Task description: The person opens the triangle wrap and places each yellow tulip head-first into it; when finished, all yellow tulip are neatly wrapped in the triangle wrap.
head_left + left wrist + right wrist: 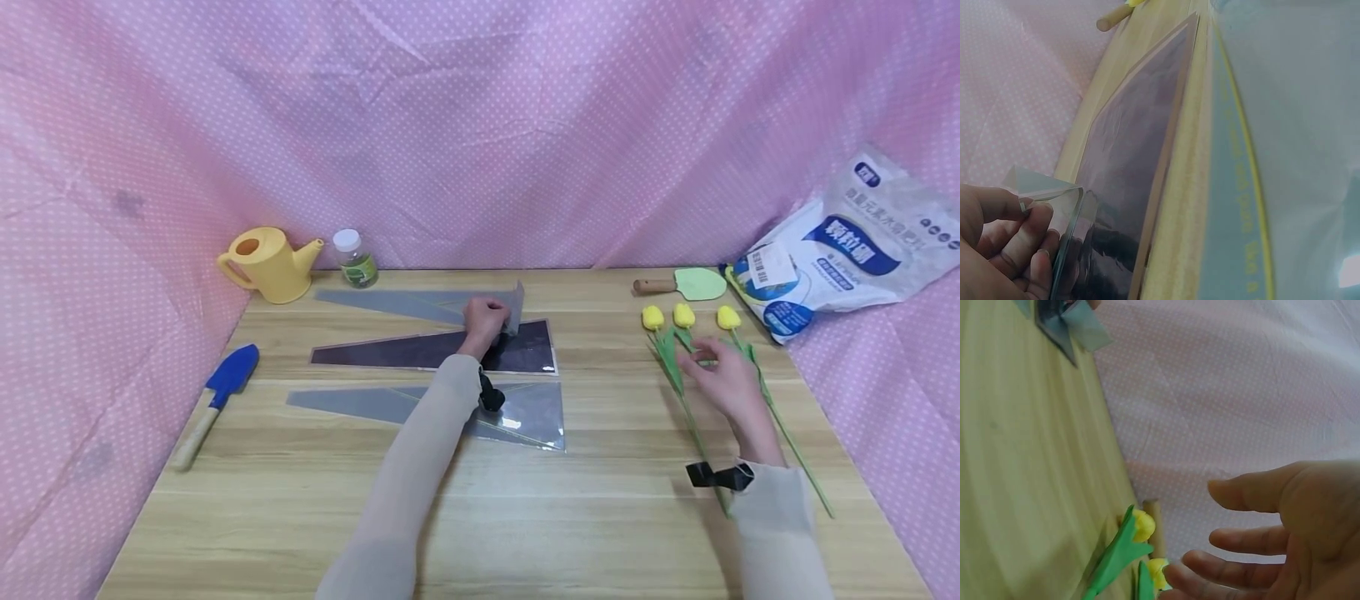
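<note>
Three tapered plastic flower sleeves lie in a row on the table: a grey back sleeve (397,302), a dark middle sleeve (375,353) and a grey front sleeve (345,402). At the wide end of the back one, my left hand (486,323) pinches the clear film between thumb and fingers, and its edge stands up in the left wrist view. My right hand (726,379) hovers over the tulips with relaxed, parted fingers and nothing between them. Below it lie a left tulip (652,317), a middle tulip (683,315) and a right tulip (727,317), all yellow; the hand partly covers their stems.
A yellow watering can (281,267) and a white-capped jar (358,265) stand at the back left. Along the left edge lies a blue trowel (232,371). At the back right are a green trowel (697,284) and a white printed bag (840,250) against the pink curtain (480,125).
</note>
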A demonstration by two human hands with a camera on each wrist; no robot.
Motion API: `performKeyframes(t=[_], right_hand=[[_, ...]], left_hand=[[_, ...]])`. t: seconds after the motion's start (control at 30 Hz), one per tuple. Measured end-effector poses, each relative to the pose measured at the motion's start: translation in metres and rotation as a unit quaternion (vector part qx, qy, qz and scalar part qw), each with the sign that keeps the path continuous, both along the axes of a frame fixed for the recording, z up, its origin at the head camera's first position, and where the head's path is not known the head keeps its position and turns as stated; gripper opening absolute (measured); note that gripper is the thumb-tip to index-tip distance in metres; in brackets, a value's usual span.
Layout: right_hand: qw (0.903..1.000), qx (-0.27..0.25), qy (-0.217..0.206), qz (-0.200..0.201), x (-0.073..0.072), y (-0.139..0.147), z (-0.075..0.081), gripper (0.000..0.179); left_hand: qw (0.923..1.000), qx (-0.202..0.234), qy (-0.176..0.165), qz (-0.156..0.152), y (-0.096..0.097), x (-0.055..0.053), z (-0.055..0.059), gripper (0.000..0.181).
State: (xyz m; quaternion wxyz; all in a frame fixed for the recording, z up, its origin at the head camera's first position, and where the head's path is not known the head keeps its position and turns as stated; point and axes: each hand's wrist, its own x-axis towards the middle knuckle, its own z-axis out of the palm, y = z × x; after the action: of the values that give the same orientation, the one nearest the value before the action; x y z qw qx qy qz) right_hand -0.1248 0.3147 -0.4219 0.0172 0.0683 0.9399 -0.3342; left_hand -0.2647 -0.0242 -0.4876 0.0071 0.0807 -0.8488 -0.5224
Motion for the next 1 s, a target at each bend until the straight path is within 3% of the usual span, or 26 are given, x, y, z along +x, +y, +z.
performKeyframes(t=[0.23, 0.5, 0.67, 1.0], right_hand=[[0.9963, 0.021, -0.07, 0.046, 0.012, 0.008, -0.017, 0.07], [0.9913, 0.026, -0.123, 0.04, 0.021, 0.01, -0.032, 0.074], [0.9904, 0.051, -0.12, 0.045, 0.027, 0.01, -0.035, 0.071], [0.987, 0.111, -0.093, 0.069, 0.038, 0.009, -0.04, 0.049]], left_hand=[[1.0, -0.003, -0.005, 0.0, 0.001, 0.0, 0.0, 0.016], [1.0, 0.003, -0.007, -0.003, -0.001, 0.0, -0.001, 0.016], [0.9999, 0.009, -0.006, -0.005, -0.002, -0.001, -0.001, 0.016], [1.0, 0.005, -0.001, -0.008, -0.002, -0.001, -0.002, 0.017]])
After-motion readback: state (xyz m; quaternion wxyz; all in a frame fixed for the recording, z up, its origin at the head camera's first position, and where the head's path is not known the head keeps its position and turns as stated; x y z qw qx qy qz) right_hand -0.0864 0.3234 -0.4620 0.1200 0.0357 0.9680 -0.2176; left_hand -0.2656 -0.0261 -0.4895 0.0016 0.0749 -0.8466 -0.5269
